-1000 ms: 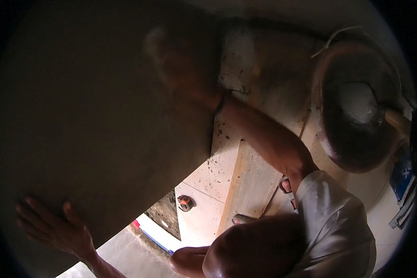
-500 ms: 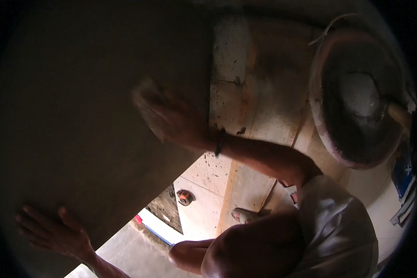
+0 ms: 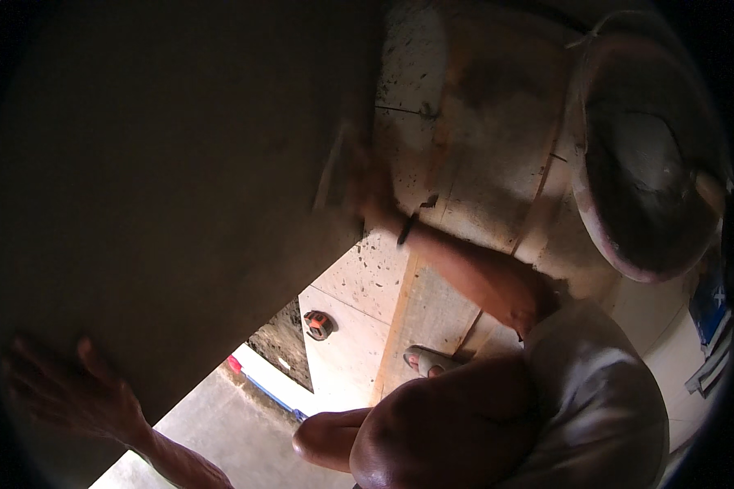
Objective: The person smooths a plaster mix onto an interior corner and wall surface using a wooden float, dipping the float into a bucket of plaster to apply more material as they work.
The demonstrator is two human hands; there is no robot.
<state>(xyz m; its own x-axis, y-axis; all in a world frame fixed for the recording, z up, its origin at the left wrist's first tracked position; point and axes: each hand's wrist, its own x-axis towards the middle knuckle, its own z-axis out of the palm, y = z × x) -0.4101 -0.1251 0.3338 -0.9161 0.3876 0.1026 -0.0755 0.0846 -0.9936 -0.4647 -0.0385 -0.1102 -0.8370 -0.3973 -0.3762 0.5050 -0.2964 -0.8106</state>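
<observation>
A big dark flat panel (image 3: 187,196) fills the left side, its lower edge running at a slant. My left hand (image 3: 73,391) lies on the panel's lower left part with fingers spread, holding nothing. My right hand (image 3: 373,183) is at the panel's right edge, smeared by motion and in shadow. Beside its fingers shows a thin pale straight edge (image 3: 330,171) of something flat that it seems to grip; the kind cannot be made out. A dark band sits on my right wrist.
A round basin (image 3: 599,220) with grey material and a tan handle (image 3: 707,191) stands at the upper right. An orange-and-black tape measure (image 3: 318,325) lies on speckled pale tiles (image 3: 355,281). Below the panel are a white-and-blue strip (image 3: 273,383) and a blue packet (image 3: 709,310) at far right.
My right hand has swept right across the panel to its right edge, with the flat thing. My left hand stays spread on the panel; the whole view has shifted slightly.
</observation>
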